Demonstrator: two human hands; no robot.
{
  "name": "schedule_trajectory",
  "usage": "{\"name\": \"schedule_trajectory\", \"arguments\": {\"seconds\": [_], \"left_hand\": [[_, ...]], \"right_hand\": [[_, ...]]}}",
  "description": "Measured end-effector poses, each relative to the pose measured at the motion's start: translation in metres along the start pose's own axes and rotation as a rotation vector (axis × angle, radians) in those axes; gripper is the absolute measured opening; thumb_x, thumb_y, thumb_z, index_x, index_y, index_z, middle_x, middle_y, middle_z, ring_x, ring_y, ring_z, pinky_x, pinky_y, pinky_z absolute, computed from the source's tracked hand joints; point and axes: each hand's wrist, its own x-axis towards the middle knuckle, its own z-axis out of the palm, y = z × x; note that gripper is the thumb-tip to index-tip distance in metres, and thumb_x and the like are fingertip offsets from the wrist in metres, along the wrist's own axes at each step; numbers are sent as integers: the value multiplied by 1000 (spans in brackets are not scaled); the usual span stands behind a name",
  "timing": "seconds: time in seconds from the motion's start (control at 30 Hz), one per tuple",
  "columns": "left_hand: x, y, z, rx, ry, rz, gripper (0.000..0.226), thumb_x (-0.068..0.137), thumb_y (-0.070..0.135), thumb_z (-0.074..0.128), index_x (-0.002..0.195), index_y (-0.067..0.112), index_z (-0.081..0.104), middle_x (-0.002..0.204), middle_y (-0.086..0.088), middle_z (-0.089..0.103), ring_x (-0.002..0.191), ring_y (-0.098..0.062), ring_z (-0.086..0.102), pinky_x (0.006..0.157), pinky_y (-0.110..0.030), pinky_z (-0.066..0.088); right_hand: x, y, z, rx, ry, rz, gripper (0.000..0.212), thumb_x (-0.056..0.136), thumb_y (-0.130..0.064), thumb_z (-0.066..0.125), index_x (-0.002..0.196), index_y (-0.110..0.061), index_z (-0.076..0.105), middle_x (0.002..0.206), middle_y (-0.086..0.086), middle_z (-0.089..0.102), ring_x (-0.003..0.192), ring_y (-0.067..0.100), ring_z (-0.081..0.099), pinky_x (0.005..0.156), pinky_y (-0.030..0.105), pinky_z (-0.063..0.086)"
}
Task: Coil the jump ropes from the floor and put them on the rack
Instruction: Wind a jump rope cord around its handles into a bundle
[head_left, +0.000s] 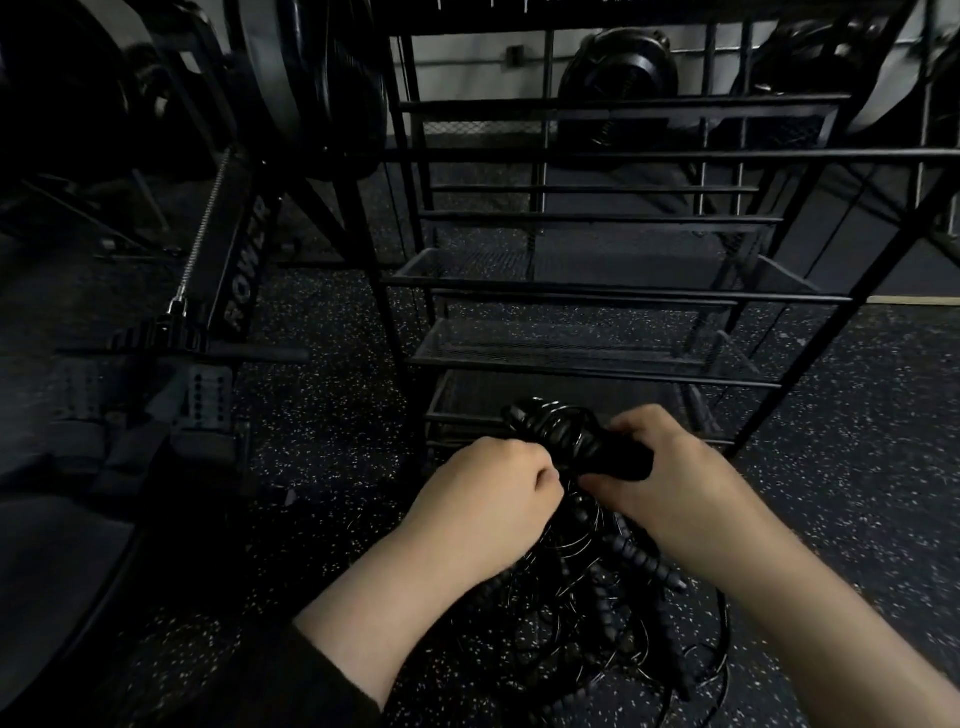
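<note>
My right hand (670, 483) is curled tight around a coiled bundle of jump ropes (561, 431), handles poking out past my fingers. My left hand (493, 488) is closed too, pinching the strands just beside it. The bundle hangs right in front of the rack's (587, 364) lowest shelf, close to its front rail. Below my wrists a tangled heap of ropes (613, 597), some beaded, sprawls on the speckled floor (322, 415). Open floor lies to my right. On my left stands a rowing machine (244, 270) lettered "ROWER".
</note>
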Motion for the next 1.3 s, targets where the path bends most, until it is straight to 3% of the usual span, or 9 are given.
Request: {"name": "schedule_trajectory", "arguments": {"seconds": [0.17, 0.43, 0.63, 0.73, 0.8, 0.97, 1.1, 1.2, 1.3], "left_hand": [[-4, 5, -8, 82, 128, 162, 44, 102, 37, 47, 61, 21, 38, 59, 4, 50, 57, -20, 53, 54, -36, 41], [-3, -6, -30, -191, 73, 301, 30, 100, 46, 44, 94, 27, 66, 71, 4, 65, 69, -13, 62, 67, -38, 50], [0, -20, -41, -392, -54, 293, 21, 105, 31, 52, 95, 29, 70, 61, 13, 59, 61, -1, 54, 65, -29, 47], [1, -16, -38, -454, -147, 308, 21, 105, 25, 53, 92, 29, 69, 69, 13, 65, 66, -3, 59, 65, -22, 49], [3, -15, -35, -483, -149, 299, 23, 105, 26, 53, 89, 32, 68, 79, 2, 71, 73, -17, 64, 69, -33, 53], [5, -20, -23, -604, -230, 205, 31, 106, 16, 51, 81, 29, 64, 69, 15, 62, 64, 5, 53, 64, -14, 41], [17, -46, 2, -931, -148, -125, 28, 100, 23, 60, 124, 11, 67, 106, -3, 72, 95, -12, 70, 88, -30, 54], [8, -44, 8, -924, -185, -113, 29, 98, 11, 59, 76, 23, 74, 60, 13, 62, 55, 1, 54, 53, -16, 42], [8, -27, 2, -880, -91, -149, 33, 103, 12, 53, 71, 19, 50, 50, 9, 47, 43, -4, 35, 40, -16, 24]], "right_hand": [[-2, -3, 0, -182, -53, -71, 42, 86, -47, 78, 119, -38, 53, 93, -14, 63, 82, 0, 58, 63, 20, 45], [-11, -11, 1, -132, -415, -121, 45, 74, -54, 85, 112, -58, 61, 99, -21, 70, 86, -2, 65, 78, 20, 56], [-22, -19, -11, 186, -636, -281, 42, 72, -49, 89, 108, -53, 66, 94, 0, 77, 86, 41, 70, 82, 63, 57], [-26, -21, -14, 305, -667, -343, 41, 74, -26, 92, 99, -42, 65, 103, -7, 73, 87, 23, 67, 85, 44, 58], [-28, -22, -17, 378, -682, -372, 43, 71, -20, 93, 97, -34, 62, 99, -17, 68, 84, 6, 62, 76, 28, 55], [-25, -15, -20, 733, -620, -400, 47, 69, 1, 87, 93, -23, 55, 103, -2, 73, 84, 13, 67, 70, 22, 56], [-24, -12, -21, 807, -487, -373, 51, 63, -15, 88, 103, -38, 64, 101, -2, 75, 89, 17, 71, 78, 25, 58], [-23, -13, -22, 682, -296, -345, 63, 67, -25, 91, 118, -47, 62, 106, -10, 75, 99, 7, 72, 84, 21, 56], [-20, -16, -25, 587, -136, -304, 59, 69, -41, 89, 120, -47, 61, 110, -20, 74, 101, -1, 70, 86, 13, 51]]}}
